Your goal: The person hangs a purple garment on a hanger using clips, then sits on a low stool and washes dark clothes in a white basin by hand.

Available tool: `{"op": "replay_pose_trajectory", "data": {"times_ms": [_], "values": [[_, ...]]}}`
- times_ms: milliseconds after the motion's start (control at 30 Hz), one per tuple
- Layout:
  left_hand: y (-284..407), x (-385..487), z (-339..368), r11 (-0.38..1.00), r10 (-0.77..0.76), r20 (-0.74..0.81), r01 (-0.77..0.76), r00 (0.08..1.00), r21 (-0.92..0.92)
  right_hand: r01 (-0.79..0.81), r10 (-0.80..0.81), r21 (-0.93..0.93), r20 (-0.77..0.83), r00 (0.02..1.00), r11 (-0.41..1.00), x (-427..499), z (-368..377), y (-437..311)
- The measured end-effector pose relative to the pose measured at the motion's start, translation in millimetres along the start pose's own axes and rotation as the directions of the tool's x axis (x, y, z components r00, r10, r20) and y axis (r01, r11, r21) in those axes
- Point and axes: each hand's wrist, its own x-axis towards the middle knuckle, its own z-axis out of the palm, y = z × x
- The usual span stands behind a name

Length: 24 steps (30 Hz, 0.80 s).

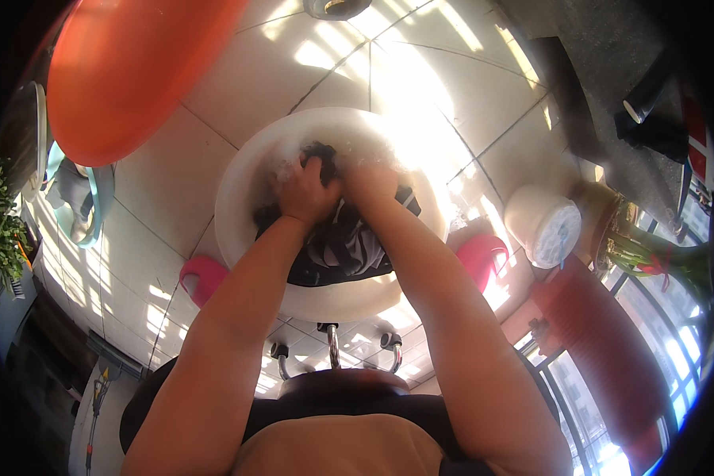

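Observation:
A round white basin (232, 178) stands on the tiled floor between two pink slippers (205, 279). It holds sudsy water and dark cloth with lighter stripes (351, 244). My left hand (309, 189) is in the basin with its fingers around a bunched piece of black fabric (321, 156). Close beside it, my right hand (373, 185) bends down into the suds against the cloth. Its fingertips are hidden, and glare washes out the foam to its right.
An orange basin (137, 77) is at upper left, with a light-blue basin (92, 208) holding clothing below it. To the right stand a white lidded bucket (541, 226) and a potted plant (642, 247). Metal stool legs (333, 348) are close to me.

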Motion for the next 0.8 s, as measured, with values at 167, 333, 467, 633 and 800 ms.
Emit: {"op": "replay_pose_trajectory", "data": {"times_ms": [167, 333, 467, 633, 800], "values": [[-14, 3, -11, 0.984, 0.135, -0.346, -0.166, 0.929, -0.060, 0.058, -0.053, -0.051, 0.081, 0.995, 0.997, 10, -35, -31], [-35, 4, -67, 0.641, -0.150, 0.393, 0.392, 0.907, -0.660, 0.790, -0.744, -0.021, -0.352, 0.568, 0.613, -84, -39, -43], [-25, -4, -97, 0.815, 0.241, 0.640, 0.206, 0.730, -0.542, 0.875, -0.838, 0.010, -0.284, 0.467, 0.484, -150, -44, -1], [33, -92, -84, 0.951, 0.300, 0.317, -0.258, 0.900, -0.167, 0.445, -0.404, 0.160, -0.237, 0.884, 0.881, -170, -46, 36], [35, -87, -29, 0.956, 0.294, -0.157, -0.292, 0.943, 0.036, 0.212, -0.100, 0.288, -0.358, 0.928, 0.934, -111, 3, 23]]}}
